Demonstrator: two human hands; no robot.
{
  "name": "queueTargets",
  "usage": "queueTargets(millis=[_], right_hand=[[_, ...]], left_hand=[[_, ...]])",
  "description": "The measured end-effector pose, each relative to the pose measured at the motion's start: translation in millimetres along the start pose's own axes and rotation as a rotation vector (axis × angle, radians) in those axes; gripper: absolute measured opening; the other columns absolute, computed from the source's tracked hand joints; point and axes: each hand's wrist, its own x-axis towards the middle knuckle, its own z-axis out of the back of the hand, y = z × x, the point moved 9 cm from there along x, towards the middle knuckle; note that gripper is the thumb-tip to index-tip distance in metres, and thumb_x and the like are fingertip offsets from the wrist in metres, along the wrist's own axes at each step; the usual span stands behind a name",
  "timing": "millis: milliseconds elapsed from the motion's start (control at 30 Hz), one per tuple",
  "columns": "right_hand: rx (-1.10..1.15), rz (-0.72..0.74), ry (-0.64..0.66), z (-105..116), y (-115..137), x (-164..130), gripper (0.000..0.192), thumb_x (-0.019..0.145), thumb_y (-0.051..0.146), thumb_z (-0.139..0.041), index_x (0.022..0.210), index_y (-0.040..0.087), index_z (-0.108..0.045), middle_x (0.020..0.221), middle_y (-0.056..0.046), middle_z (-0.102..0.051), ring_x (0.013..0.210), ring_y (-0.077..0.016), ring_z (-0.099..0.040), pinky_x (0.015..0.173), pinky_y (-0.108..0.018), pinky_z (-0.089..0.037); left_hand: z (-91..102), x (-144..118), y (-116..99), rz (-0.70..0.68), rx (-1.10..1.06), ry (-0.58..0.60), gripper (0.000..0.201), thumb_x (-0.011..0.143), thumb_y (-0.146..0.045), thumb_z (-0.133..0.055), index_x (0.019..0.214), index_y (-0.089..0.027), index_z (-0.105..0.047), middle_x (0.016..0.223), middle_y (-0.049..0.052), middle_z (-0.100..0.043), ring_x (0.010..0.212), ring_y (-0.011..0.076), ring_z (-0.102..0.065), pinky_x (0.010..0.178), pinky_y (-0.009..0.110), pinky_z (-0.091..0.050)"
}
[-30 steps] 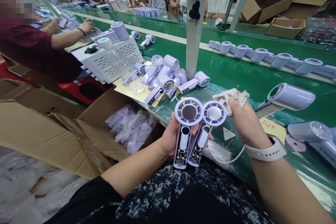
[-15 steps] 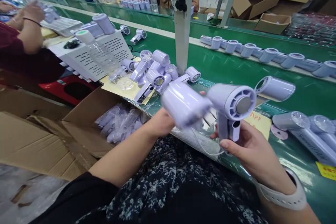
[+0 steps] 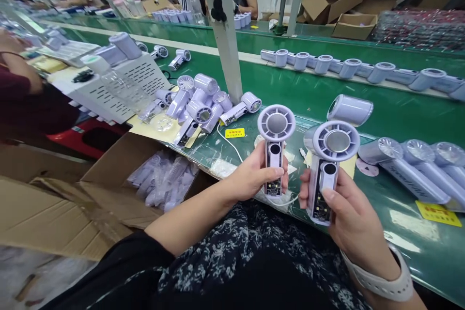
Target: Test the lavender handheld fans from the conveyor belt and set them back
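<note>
My left hand [image 3: 250, 174] is closed around the handle of a lilac handheld fan [image 3: 276, 123], its thumb on the open front where circuit parts show. A second lilac handheld fan [image 3: 337, 141] is gripped by its handle in my right hand [image 3: 350, 203], thumb low on the handle's exposed board. Both fans stand upright side by side, apart, their round ribbed heads with silver discs facing me. Behind the right one rests another lilac fan [image 3: 350, 109], its lower part hidden. A white cable [image 3: 230, 143] runs across the bench near my left hand.
Several fans lie heaped [image 3: 201, 99] at the left, by a slotted white metal box [image 3: 123, 82]. Several more fans [image 3: 417, 169] lie at the right. A row of fans [image 3: 323, 64] is on the green belt behind. A grey post [image 3: 228, 48] rises from the bench. An open carton [image 3: 109, 174] holds lilac parts.
The left fan, blurred and tipped sideways before, now stands upright with its ribbed disc facing me. The right fan has turned toward me as well. The camera view has shifted right.
</note>
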Motion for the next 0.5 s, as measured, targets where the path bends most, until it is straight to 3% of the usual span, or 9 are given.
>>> queueTargets(millis=[100, 267, 500], right_hand=[[0.020, -0.056, -0.026, 2.9, -10.1, 2.0, 0.022, 0.095, 0.040, -0.070, 0.110, 0.024, -0.070, 0.086, -0.004, -0.069, 0.070, -0.0170, -0.063, 0.064, -0.028, -0.056], [0.112, -0.105, -0.026, -2.6, -18.5, 8.8, 0.026, 0.090, 0.039, -0.076, 0.109, 0.023, -0.071, 0.096, -0.005, -0.070, 0.074, -0.0164, -0.063, 0.065, -0.028, -0.056], [0.150, -0.149, 0.030, -13.2, -21.0, 10.5, 0.028, 0.089, 0.041, -0.077, 0.110, 0.023, -0.073, 0.090, -0.005, -0.071, 0.078, -0.0188, -0.066, 0.066, -0.028, -0.057]], left_hand=[[1.8, 1.5, 6.3, 0.066, 0.060, -0.033, 0.045, 0.081, -0.042, -0.080, 0.102, -0.021, -0.045, 0.076, -0.002, -0.065, 0.061, 0.0141, -0.064, 0.061, 0.028, -0.050], [5.6, -2.9, 10.0, 0.101, 0.054, -0.046, 0.048, 0.081, -0.040, -0.080, 0.105, -0.022, -0.042, 0.080, -0.002, -0.065, 0.064, 0.0135, -0.063, 0.063, 0.029, -0.050], [6.4, -6.5, 1.4, 0.046, -0.044, 0.008, 0.055, 0.078, -0.041, -0.083, 0.115, -0.022, -0.046, 0.090, -0.002, -0.061, 0.064, 0.0124, -0.064, 0.059, 0.028, -0.054]])
